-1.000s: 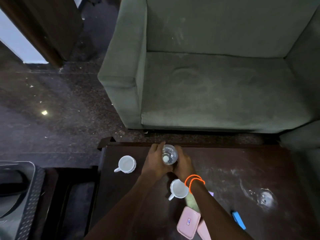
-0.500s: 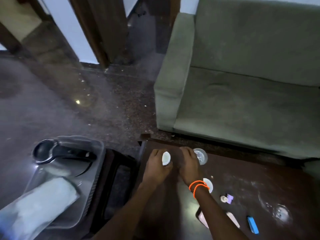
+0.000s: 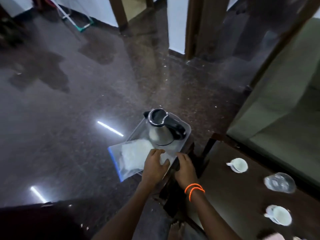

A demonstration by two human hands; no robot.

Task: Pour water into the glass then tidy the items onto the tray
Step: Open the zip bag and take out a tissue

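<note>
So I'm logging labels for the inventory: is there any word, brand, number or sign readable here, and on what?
None can be read.
Kettle: no marking shows on its steel side.
Plastic bag in the clear tray: no print visible.
Two white cups and the glass: plain, and blurred by motion.

Home living room. Green upholstered sofa (image 3: 280,108) beside a dark wooden coffee table (image 3: 233,187), polished dark stone floor (image 3: 69,110), wooden door frames (image 3: 192,26) opening to other rooms. White teacups (image 3: 239,164) on the table, electric kettle (image 3: 161,129) in a clear plastic tray (image 3: 186,135).
</note>
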